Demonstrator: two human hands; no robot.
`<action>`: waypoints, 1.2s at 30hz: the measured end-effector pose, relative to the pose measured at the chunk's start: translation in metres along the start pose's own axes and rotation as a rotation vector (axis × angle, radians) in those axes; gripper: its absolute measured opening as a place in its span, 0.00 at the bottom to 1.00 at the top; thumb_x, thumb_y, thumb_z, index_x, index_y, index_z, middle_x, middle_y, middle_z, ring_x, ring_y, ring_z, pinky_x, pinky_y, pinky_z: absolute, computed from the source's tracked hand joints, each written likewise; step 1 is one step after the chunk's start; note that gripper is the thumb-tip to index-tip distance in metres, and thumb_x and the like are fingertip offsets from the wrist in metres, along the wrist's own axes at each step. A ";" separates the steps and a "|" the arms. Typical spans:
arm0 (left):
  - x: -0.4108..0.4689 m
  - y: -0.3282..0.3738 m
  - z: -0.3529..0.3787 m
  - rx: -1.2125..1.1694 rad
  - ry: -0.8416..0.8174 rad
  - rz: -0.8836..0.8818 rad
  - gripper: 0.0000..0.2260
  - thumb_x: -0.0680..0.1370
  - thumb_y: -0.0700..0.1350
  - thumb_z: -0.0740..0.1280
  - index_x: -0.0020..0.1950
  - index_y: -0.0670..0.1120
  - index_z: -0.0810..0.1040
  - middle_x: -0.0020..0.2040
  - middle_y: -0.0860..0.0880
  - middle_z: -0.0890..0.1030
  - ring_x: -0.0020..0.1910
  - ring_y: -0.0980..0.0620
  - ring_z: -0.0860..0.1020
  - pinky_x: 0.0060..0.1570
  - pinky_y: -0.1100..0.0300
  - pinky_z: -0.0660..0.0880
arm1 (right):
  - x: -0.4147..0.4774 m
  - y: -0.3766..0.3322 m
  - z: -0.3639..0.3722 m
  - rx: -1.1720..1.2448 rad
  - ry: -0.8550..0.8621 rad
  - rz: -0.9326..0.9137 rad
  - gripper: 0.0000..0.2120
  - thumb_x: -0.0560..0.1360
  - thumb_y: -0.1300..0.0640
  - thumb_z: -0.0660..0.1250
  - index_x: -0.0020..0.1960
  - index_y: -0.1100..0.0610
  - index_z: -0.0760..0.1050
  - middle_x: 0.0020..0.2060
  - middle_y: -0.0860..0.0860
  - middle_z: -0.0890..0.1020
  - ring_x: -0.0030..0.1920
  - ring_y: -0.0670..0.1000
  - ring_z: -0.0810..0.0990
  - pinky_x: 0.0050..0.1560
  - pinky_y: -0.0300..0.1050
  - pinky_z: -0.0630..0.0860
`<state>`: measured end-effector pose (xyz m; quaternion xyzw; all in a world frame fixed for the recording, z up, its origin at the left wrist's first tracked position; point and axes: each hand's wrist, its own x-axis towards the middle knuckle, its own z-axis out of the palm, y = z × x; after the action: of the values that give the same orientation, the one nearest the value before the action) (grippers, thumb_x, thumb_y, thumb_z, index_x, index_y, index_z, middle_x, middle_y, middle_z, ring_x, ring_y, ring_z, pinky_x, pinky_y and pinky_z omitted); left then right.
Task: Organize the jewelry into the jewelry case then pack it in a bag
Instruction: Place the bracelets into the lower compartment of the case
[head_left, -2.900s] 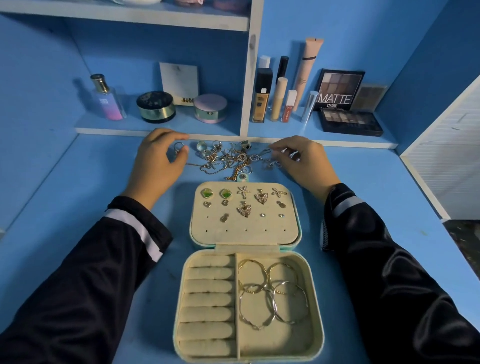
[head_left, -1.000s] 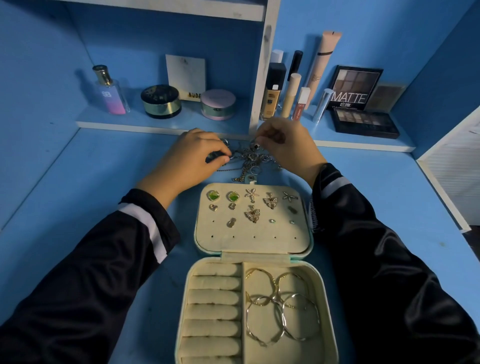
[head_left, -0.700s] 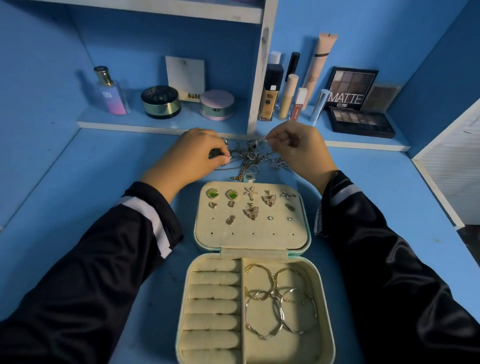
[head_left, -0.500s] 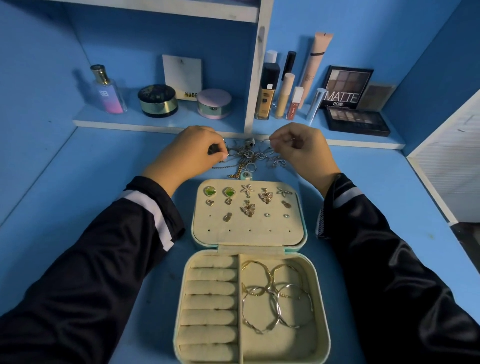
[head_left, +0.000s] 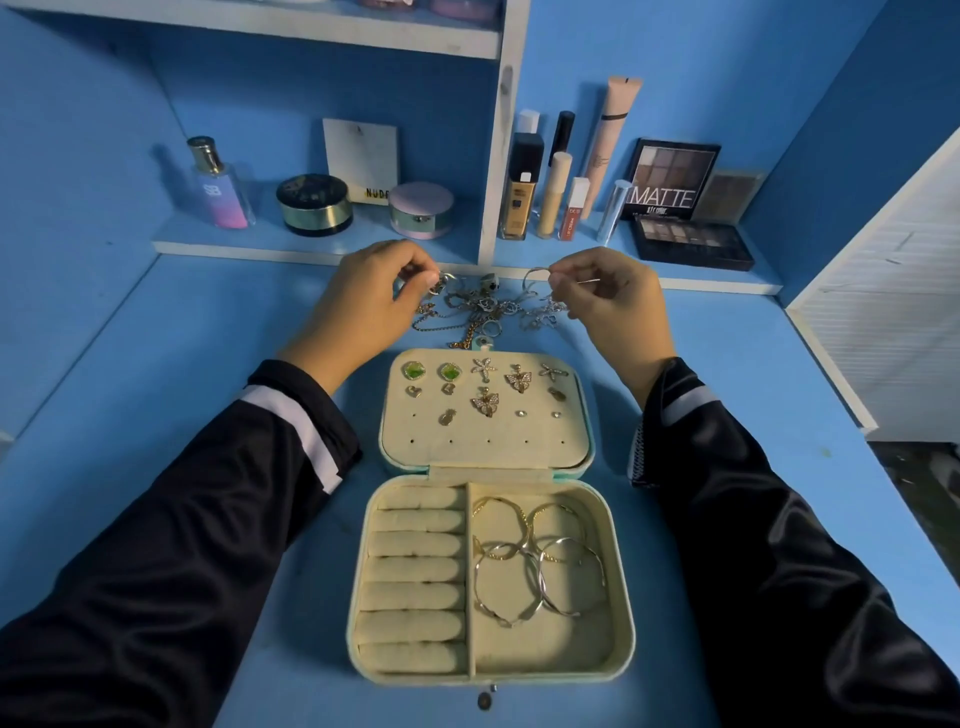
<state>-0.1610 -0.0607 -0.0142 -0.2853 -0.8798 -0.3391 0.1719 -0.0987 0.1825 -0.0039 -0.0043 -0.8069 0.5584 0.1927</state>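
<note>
Open jewelry case: seven ring rolls, twelve earrings on its lid. Jewelry pile at 12 o'clock. Left hand pinches one piece, right hand one silver hoop.

Black sleeves, white-striped cuffs.

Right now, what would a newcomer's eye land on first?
The open cream jewelry case mid-desk: bangles in its right compartment, earrings pinned on its lid. Just beyond it, the left hand pinches into a tangled jewelry pile while the right hand pinches a thin silver hoop.
</note>
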 end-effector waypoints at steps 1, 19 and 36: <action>-0.003 0.003 -0.001 -0.028 0.014 -0.016 0.05 0.80 0.41 0.67 0.50 0.41 0.81 0.46 0.49 0.82 0.46 0.53 0.77 0.47 0.75 0.68 | -0.003 -0.001 0.000 0.008 0.004 0.002 0.02 0.75 0.64 0.70 0.46 0.59 0.81 0.38 0.54 0.82 0.35 0.48 0.79 0.38 0.38 0.76; -0.078 0.070 -0.018 -0.316 -0.018 -0.137 0.03 0.78 0.43 0.69 0.47 0.49 0.82 0.41 0.57 0.83 0.42 0.61 0.79 0.46 0.63 0.77 | -0.079 -0.034 -0.011 0.203 0.009 0.062 0.04 0.74 0.66 0.70 0.43 0.58 0.80 0.35 0.49 0.82 0.35 0.45 0.80 0.35 0.37 0.76; -0.129 0.118 -0.033 -0.189 -0.666 0.046 0.10 0.71 0.63 0.65 0.47 0.62 0.81 0.44 0.58 0.80 0.47 0.58 0.78 0.51 0.51 0.77 | -0.125 -0.042 -0.043 0.078 -0.176 0.085 0.02 0.74 0.65 0.70 0.45 0.60 0.81 0.37 0.55 0.84 0.37 0.48 0.82 0.37 0.37 0.76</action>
<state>0.0163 -0.0621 0.0041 -0.4148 -0.8456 -0.3034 -0.1445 0.0395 0.1778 0.0092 0.0183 -0.7975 0.5952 0.0973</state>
